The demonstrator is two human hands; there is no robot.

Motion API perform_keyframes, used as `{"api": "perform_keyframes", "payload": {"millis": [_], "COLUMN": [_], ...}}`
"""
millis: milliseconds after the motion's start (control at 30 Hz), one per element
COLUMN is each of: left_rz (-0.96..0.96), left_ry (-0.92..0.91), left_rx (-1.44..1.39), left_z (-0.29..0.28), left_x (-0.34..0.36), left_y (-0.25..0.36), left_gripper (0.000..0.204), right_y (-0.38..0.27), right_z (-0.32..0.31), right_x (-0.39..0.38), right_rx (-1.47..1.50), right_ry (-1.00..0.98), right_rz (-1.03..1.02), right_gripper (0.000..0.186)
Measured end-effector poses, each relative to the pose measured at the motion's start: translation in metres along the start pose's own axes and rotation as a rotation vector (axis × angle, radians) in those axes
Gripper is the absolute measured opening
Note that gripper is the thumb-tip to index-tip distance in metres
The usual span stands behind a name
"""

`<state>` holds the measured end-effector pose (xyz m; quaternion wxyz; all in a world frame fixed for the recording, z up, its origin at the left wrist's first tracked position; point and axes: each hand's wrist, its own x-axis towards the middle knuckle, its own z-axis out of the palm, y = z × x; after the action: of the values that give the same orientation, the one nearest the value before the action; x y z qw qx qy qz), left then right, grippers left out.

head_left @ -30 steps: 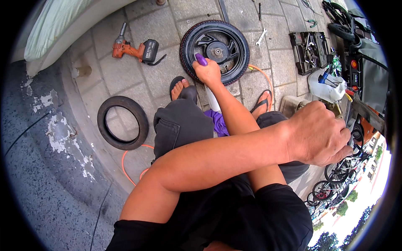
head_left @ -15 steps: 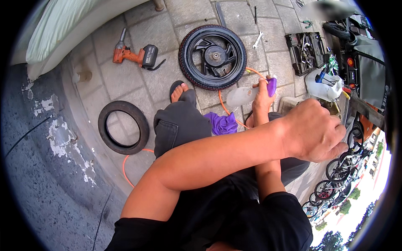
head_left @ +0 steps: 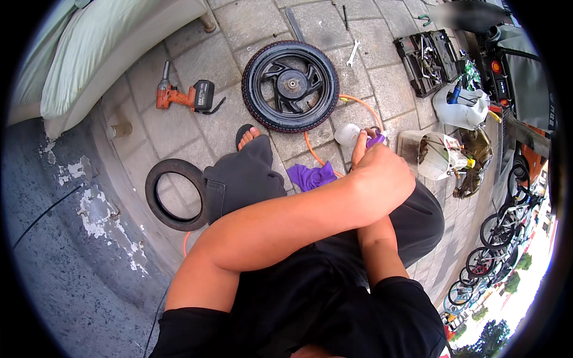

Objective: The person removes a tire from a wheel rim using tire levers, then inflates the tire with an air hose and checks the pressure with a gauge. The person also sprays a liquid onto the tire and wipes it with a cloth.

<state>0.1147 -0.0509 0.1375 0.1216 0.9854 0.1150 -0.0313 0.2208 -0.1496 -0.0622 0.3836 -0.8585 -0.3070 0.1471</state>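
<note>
You are pinching a small purple thing in your right hand beside the clear bottle; left hand resting, fingers hidden. Hold it steadily.

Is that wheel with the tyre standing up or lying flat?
Lying flat. The wheel shows its full round face, spokes and hub, on the paving.
</note>
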Motion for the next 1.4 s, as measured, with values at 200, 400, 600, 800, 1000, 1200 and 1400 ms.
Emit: {"api": "perform_keyframes", "payload": {"millis": [200, 400, 600, 800, 1000, 1200, 1400], "left_rz": [0.13, 0.115, 0.16, 0.161, 0.067, 0.197, 0.114], "left_ry": [-0.071, 0.048, -0.185, -0.138, -0.284, -0.118, -0.089], "left_rx": [-0.307, -0.163, -0.274, -0.135, -0.133, -0.245, -0.066], "left_z": [-0.033, -0.012, -0.018, 0.004, 0.015, -0.024, 0.018], "left_x": [0.005, 0.012, 0.041, 0.033, 0.038, 0.024, 0.026], "left_y": [-0.016, 0.004, -0.008, 0.019, 0.036, 0.014, 0.028], "left_gripper": [0.029, 0.028, 0.028, 0.027, 0.028, 0.021, 0.023], "right_y": [-0.016, 0.023, 0.03, 0.077, 0.08, 0.082, 0.044], "right_z": [-0.015, -0.003, 0.009, 0.011, 0.014, 0.016, 0.005], "right_x": [0.013, 0.027, 0.06, 0.044, 0.043, 0.047, 0.042], "right_rx": [-0.095, -0.044, 0.074, -0.056, -0.009, 0.073, 0.164], "right_ry": [-0.065, -0.012, -0.051, 0.069, 0.055, 0.017, -0.041], "right_rz": [0.031, -0.066, 0.197, -0.083, -0.062, 0.041, 0.265], "right_gripper": [0.034, 0.023, 0.02, 0.023, 0.025, 0.027, 0.033]}}
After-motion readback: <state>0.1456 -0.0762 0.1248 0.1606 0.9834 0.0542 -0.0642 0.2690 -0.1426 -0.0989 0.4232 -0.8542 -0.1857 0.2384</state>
